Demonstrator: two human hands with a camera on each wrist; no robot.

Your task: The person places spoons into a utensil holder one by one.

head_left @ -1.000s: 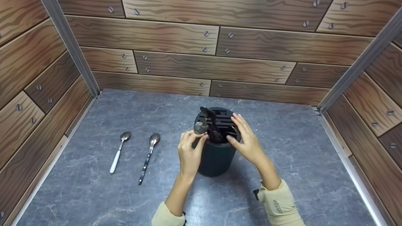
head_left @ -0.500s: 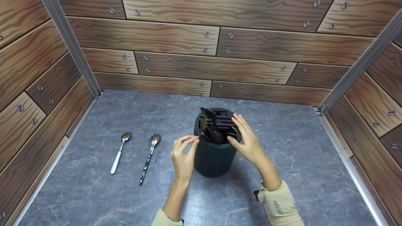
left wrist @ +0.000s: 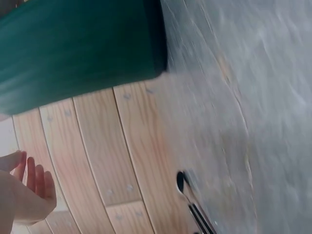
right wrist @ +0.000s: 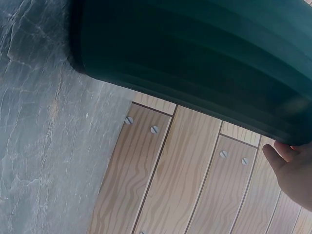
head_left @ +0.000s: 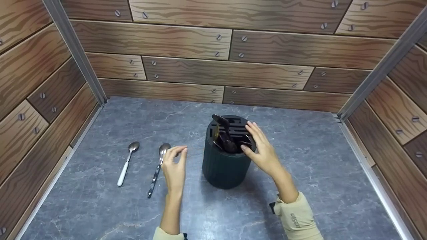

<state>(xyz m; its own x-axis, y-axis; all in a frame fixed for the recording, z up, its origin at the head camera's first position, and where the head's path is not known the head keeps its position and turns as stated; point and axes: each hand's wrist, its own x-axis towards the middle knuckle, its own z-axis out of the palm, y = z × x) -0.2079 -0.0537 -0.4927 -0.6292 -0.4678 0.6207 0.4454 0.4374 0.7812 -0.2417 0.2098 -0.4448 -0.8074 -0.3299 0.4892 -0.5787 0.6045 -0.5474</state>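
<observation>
A dark green cylindrical cutlery holder [head_left: 227, 170] with a slotted black top stands upright on the table. Dark spoons [head_left: 227, 133] stick out of its slots, and a brassy spoon edge [head_left: 216, 133] shows at the left of them. My right hand [head_left: 263, 150] rests on the holder's right rim, fingers extended and thumb toward the near side. My left hand [head_left: 175, 170] is in the air left of the holder, thumb and fingers bent toward each other with nothing between them. It overlaps a spoon with a dark patterned handle [head_left: 154, 180] in the head view.
Farther left lies a spoon with a white handle [head_left: 123, 173], bowl pointing away. The grey marbled table [head_left: 100, 213] is enclosed by wood-print panels [head_left: 186, 43] at the back and both sides, with metal posts [head_left: 75, 50] at the corners.
My left hand has let go of the brassy spoon at the holder, leaving it lower in the slot, and has moved left toward the table spoons. My right hand has stayed on the rim.
</observation>
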